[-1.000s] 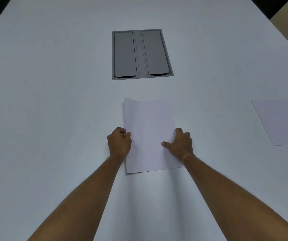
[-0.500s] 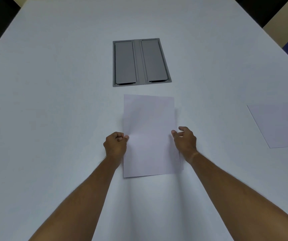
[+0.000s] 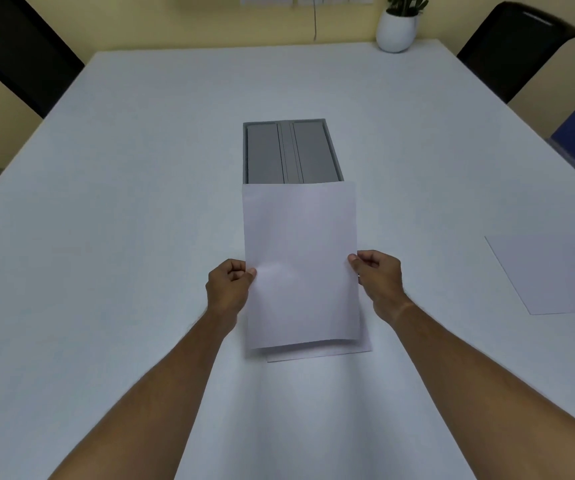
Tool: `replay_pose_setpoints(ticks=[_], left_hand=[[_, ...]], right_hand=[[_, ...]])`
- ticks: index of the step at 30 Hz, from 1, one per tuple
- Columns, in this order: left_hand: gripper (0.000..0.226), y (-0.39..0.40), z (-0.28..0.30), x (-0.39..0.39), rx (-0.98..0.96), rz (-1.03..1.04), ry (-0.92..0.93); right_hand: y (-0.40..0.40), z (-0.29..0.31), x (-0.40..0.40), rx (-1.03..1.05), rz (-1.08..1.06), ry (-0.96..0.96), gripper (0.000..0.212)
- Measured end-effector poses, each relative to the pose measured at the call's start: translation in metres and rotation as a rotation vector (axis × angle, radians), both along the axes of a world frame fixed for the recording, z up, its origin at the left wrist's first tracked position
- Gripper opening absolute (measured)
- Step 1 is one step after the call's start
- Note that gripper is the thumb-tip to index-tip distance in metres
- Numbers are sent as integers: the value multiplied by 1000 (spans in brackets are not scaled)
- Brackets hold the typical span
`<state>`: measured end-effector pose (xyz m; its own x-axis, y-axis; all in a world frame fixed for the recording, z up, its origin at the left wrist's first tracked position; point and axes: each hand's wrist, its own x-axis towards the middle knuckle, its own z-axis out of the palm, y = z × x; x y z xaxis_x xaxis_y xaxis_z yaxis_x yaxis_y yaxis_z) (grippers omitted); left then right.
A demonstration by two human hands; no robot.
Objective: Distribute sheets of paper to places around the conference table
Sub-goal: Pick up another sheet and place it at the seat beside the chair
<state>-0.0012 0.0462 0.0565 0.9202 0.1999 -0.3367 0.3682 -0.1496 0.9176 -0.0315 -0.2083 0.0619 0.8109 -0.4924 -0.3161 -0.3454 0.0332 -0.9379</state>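
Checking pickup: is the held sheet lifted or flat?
Lifted: both hands pinch the sheet, clear of the paper beneath.

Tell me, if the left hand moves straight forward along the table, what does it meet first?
Probably nothing: ahead of the left hand only bare table shows. The grey panel lies to its right, though depth is unclear.
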Motion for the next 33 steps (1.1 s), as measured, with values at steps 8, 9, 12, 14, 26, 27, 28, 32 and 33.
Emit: replay_pose_setpoints(ticks=[8, 9, 12, 14, 26, 27, 28, 32, 33], left_hand=[[6, 17, 37, -5, -74, -1, -52], [5, 18, 42, -7, -73, 6, -70], [10, 23, 58, -13, -65, 23, -109], [10, 29, 69, -18, -67, 38, -130], [10, 69, 123, -91, -36, 170, -245], [10, 74, 125, -102, -28, 183, -250], [11, 79, 127, -113, -16, 197, -253], [10, 101, 136, -158, 19, 252, -267], [10, 107, 138, -168, 27, 268, -267]], right_hand=[[11, 44, -10, -3, 19, -113, 6], [13, 48, -12, -7, 20, -121, 7], [18, 58, -19, -20, 13, -142, 16], [23, 66, -24, -21, 11, -165, 12], [57, 104, -70, 1, 154, -265, 7], [61, 107, -77, 6, 169, -273, 6], [66, 109, -85, 10, 181, -279, 6], [86, 114, -114, 28, 241, -303, 5], [92, 116, -120, 34, 259, -305, 4]])
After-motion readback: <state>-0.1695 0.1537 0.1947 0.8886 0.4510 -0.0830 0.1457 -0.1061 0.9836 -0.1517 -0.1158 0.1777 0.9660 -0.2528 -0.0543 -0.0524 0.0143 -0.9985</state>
